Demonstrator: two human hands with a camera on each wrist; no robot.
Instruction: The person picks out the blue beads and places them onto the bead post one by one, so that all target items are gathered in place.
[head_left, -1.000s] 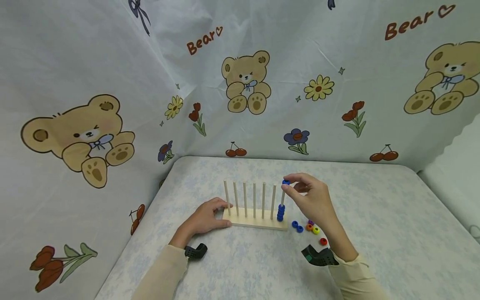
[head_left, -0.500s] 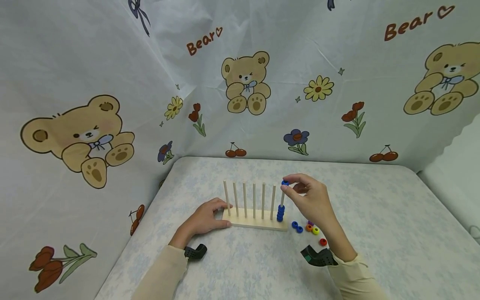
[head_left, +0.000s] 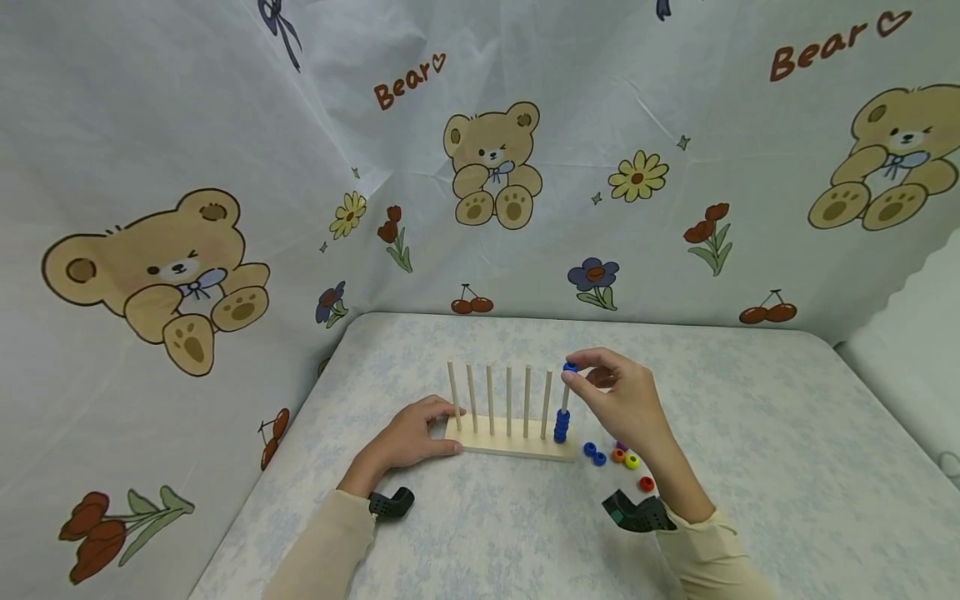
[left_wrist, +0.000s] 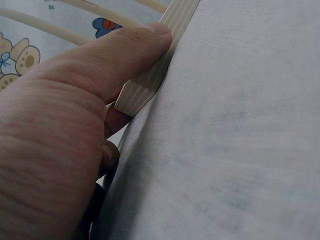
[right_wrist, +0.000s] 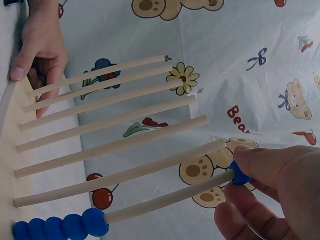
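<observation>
A pale wooden base with a row of several upright pegs stands on the table. My left hand grips its left end, thumb along the front edge and the other fingers behind. Between thumb and fingertips, my right hand pinches a blue bead at the top of the rightmost peg. Lower on that same peg, several blue beads are stacked against the base. The other pegs carry no beads.
Right of the base lie loose beads: two blue, an orange, a yellow, a red and a partly hidden purple one. Behind the table hangs a bear-print cloth.
</observation>
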